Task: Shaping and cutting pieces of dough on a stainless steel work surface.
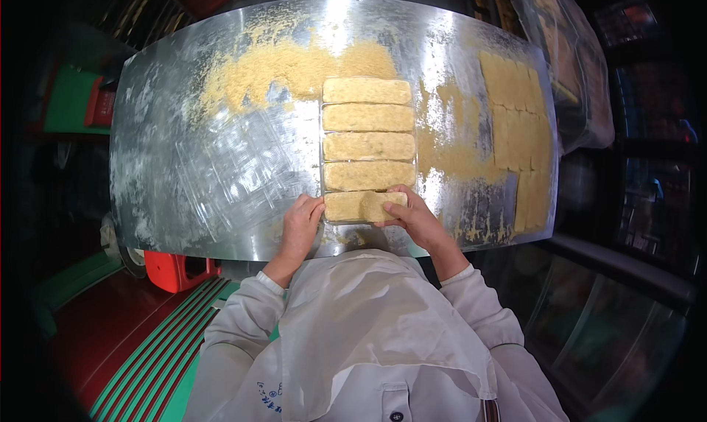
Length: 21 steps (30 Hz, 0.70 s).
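Observation:
A clear plastic tray [322, 124] lies on the metal table [154, 146], with several long crumb-coated slabs [369, 147] in its compartments. At its near left corner, my left hand [302, 217] pinches the rim. My right hand [411, 215] holds a crumb-coated piece [381, 205] over the right part of the nearest slab; the thumb lies on top of it. Whether this piece touches the slab beneath, I cannot tell. More coated slabs [513, 124] lie side by side in rows near the table's right edge.
Loose yellow crumbs [276, 68] spread behind the tray and to its right. Empty clear trays [237, 173] lie at the left. A red plastic stool [177, 270] stands below the table's near left edge. A plastic-covered rack [574, 63] stands beyond the right edge.

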Motion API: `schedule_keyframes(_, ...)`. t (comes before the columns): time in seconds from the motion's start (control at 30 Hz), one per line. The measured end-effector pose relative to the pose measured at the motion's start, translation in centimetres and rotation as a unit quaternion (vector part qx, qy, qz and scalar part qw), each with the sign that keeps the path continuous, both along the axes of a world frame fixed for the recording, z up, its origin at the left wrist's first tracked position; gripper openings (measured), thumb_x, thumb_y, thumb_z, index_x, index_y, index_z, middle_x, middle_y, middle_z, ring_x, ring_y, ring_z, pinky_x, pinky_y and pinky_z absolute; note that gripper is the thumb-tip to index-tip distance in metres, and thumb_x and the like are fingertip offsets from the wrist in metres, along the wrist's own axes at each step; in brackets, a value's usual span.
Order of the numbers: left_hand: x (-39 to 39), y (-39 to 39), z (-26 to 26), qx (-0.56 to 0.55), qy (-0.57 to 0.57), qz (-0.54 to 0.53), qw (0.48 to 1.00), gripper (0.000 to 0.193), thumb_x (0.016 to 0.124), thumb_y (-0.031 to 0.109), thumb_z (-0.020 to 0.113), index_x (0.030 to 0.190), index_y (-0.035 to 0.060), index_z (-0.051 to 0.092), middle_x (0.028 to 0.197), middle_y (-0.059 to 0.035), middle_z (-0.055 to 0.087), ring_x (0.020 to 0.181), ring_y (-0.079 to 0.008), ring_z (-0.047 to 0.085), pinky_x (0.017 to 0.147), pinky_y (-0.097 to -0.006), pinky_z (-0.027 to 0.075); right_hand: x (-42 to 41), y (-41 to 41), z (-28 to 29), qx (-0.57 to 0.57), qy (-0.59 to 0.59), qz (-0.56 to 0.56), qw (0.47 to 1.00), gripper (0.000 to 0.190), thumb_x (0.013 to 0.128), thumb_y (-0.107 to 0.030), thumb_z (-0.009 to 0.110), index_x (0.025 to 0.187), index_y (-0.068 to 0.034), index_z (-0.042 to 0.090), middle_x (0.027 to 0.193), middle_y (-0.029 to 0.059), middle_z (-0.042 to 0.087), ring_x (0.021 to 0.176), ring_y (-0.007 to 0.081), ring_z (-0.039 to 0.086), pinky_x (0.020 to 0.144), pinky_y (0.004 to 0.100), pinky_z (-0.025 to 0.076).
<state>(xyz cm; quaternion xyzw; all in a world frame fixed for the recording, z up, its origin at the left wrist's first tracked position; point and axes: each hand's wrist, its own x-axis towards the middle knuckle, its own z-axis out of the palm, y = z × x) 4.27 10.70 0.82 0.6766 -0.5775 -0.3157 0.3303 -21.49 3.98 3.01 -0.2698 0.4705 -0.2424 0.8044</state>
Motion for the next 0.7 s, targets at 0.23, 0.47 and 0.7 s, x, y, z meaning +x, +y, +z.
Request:
schedule_keyframes(0.23,-0.1,0.2,0.8,-0.004,0.005,0.019,1.0,0.026,0.088,0.006,0.067,0.114,-0.0003,0.068,0.107,-0.0154,0.063,0.1,-0.0328,0.063,0.084,-0.041,0.049,-1.4,0.7,-0.1,-0.104,0.131,-0.026,0.986,0.028,0.097,-0.014,0.062,0.119,0.001,0.055,0.1,0.0077,0.063,0.088,0.0151,0.065,0.074,0.0327,0.061)
schedule_keyframes(0.47,-2.5,0.2,0.8,0.013,-0.23,-0.259,0.938,0.076,0.085,0.026,0.071,0.149,0.0032,0.038,0.161,-0.0103,0.029,0.151,-0.0257,0.022,0.119,-0.0603,0.01,-1.9,0.4,0.9,-0.205,0.374,0.045,0.903,0.025,0.095,-0.015,0.064,0.115,0.0,0.063,0.087,0.0194,0.067,0.078,0.022,0.07,0.058,0.033,0.054)
schedule_keyframes(0.7,-2.8,0.2,0.7,0.033,-0.228,-0.263,0.937,0.079,0.084,0.026,0.072,0.151,0.0033,0.036,0.162,-0.0113,0.026,0.151,-0.0264,0.02,0.12,-0.0615,0.005,-5.2,1.7,2.0,-0.386,0.535,0.032,0.751,0.026,0.09,-0.013,0.068,0.114,-0.004,0.066,0.114,0.015,0.066,0.102,0.0296,0.065,0.079,0.0414,0.052)
